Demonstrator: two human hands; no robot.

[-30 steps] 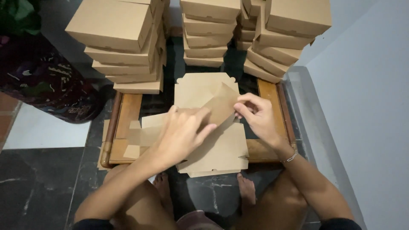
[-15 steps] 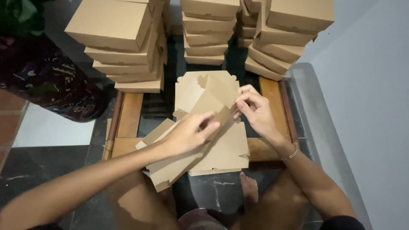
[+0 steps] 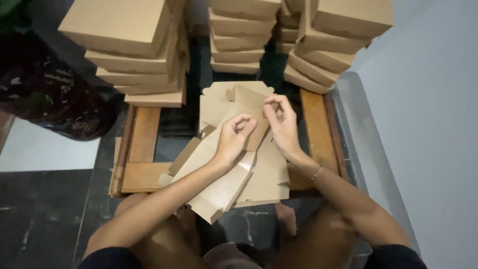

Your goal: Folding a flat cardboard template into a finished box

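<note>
Left hand (image 3: 234, 137): grip closed on a raised flap of the flat cardboard box blank (image 3: 224, 174), fingers curled over its edge. Right hand (image 3: 281, 124): just beside it, grip pinching the same blank's folded panel. Blank lies tilted beneath both hands, over a pile of unfolded blanks (image 3: 269, 174) on the wooden bench (image 3: 144, 149). Beyond the hands: stacks of finished cardboard boxes (image 3: 144, 55).

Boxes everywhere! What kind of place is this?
Probably a home or small workshop where boxes get folded by hand. Stacks of finished boxes stand behind a low wooden frame, and both hands bend a flat cardboard blank.
</note>
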